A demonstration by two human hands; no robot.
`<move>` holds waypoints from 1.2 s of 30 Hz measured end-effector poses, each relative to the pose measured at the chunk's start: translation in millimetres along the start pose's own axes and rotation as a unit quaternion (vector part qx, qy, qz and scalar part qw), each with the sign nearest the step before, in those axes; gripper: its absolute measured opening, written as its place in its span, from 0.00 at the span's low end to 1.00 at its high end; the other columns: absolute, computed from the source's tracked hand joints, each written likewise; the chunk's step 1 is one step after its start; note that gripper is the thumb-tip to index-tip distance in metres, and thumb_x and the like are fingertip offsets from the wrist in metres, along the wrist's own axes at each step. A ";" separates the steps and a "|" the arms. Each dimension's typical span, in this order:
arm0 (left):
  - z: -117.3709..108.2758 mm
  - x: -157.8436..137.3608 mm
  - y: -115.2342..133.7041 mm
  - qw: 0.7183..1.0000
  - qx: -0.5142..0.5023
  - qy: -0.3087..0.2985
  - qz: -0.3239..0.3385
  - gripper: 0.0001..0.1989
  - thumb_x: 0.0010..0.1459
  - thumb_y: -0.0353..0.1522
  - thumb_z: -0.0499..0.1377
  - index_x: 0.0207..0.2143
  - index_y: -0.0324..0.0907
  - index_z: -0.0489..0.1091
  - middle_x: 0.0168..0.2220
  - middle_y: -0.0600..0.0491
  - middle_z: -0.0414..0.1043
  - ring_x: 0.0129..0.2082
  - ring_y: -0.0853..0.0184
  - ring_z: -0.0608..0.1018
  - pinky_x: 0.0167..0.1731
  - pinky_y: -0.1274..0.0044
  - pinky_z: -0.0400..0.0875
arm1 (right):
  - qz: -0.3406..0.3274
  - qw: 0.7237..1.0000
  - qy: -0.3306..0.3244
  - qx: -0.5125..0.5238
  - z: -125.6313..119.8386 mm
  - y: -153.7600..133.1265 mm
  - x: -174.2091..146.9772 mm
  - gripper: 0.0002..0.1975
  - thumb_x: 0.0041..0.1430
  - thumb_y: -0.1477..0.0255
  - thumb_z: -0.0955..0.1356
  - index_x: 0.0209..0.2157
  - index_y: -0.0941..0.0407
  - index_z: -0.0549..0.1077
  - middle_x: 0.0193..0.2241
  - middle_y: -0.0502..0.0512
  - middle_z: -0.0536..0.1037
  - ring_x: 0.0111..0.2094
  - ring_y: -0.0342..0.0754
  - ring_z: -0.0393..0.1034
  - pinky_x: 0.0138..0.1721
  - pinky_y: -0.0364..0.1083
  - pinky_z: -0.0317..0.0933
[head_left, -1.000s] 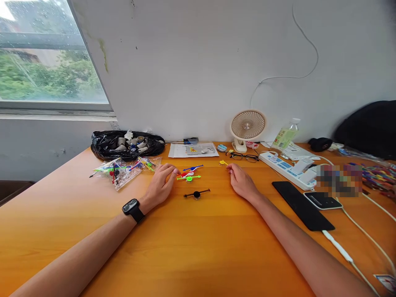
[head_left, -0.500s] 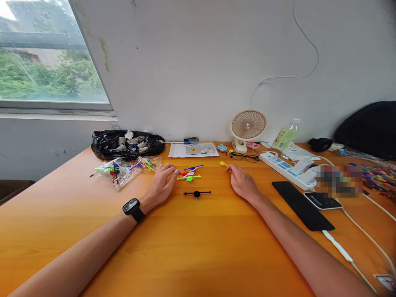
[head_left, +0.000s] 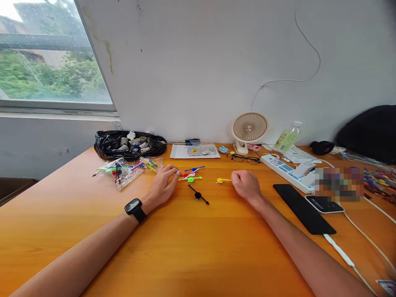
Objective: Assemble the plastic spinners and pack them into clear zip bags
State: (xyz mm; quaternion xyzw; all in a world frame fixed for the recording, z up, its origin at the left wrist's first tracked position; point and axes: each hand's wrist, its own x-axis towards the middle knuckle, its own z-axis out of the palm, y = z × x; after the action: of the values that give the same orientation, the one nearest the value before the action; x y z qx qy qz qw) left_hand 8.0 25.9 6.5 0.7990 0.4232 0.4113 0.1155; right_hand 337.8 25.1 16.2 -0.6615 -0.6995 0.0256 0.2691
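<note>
My right hand (head_left: 246,185) is closed at the tail of a yellow arrow spinner (head_left: 220,180), whose round hub points left over the table. My left hand (head_left: 163,182) rests on the wood with its fingers loosely apart, holding nothing visible. By its fingertips lie a green arrow spinner (head_left: 191,179), a red one (head_left: 188,175) partly hidden behind the green, and a blue one (head_left: 194,169). Closer to me, a black arrow spinner (head_left: 198,195) lies slanted between my hands.
Clear bags of coloured spinners (head_left: 123,171) lie left, before a black plastic bag (head_left: 102,144). A fan (head_left: 250,128), glasses (head_left: 246,158) and bottle (head_left: 287,138) stand at the back. A power strip (head_left: 283,170) and black phone (head_left: 303,208) lie right.
The black spinner has turned from lying level to a slant. My right hand has come nearer to me, bringing the yellow spinner closer. My left hand has hardly moved.
</note>
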 end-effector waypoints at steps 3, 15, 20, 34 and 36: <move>0.6 -0.4 -0.7 1.000 0.002 0.000 0.002 0.20 0.75 0.40 0.49 0.36 0.44 0.76 0.42 0.47 0.76 0.45 0.58 0.76 0.51 0.64 0.69 | -0.004 0.999 -0.027 0.047 -0.6 1.6 -0.7 0.15 0.57 0.71 0.60 0.17 0.56 0.61 0.17 0.51 0.62 0.22 0.45 0.55 0.27 0.47 0.40; 0.1 -0.5 -1.4 1.000 0.009 -0.006 0.000 0.19 0.75 0.40 0.49 0.37 0.44 0.75 0.42 0.47 0.76 0.45 0.58 0.76 0.50 0.64 0.68 | -0.116 0.943 -0.212 0.229 -13.9 -25.2 -19.2 0.17 0.56 0.67 0.59 0.16 0.56 0.63 0.17 0.49 0.63 0.22 0.44 0.56 0.27 0.45 0.47; 0.2 -0.5 -1.5 1.000 0.010 -0.009 0.006 0.19 0.75 0.40 0.49 0.37 0.44 0.75 0.42 0.47 0.77 0.45 0.58 0.76 0.50 0.65 0.69 | -0.118 0.917 -0.250 0.288 -12.2 -35.2 -27.0 0.16 0.59 0.67 0.60 0.20 0.57 0.68 0.19 0.49 0.63 0.25 0.44 0.56 0.29 0.45 0.48; 0.1 -0.5 -0.4 1.000 0.010 -0.020 0.006 0.18 0.75 0.39 0.49 0.37 0.44 0.74 0.42 0.48 0.76 0.44 0.58 0.75 0.50 0.65 0.68 | -0.018 0.849 -0.329 0.413 7.7 -43.7 -37.4 0.14 0.61 0.65 0.65 0.39 0.59 0.78 0.27 0.51 0.70 0.28 0.44 0.60 0.30 0.42 0.52; 0.2 -0.4 -0.8 1.000 0.009 -0.018 0.006 0.17 0.76 0.39 0.49 0.38 0.44 0.73 0.42 0.48 0.76 0.44 0.58 0.75 0.49 0.65 0.68 | -0.005 0.857 -0.315 0.407 10.8 -44.8 -39.1 0.17 0.63 0.63 0.66 0.45 0.59 0.79 0.32 0.54 0.75 0.28 0.43 0.60 0.28 0.42 0.53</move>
State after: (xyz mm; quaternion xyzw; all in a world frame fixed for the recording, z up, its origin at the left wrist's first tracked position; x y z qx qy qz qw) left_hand 7.6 26.1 5.7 0.8099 0.4202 0.3932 0.1136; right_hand 291.7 -13.7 11.1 -0.4460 -0.6774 0.5138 0.2796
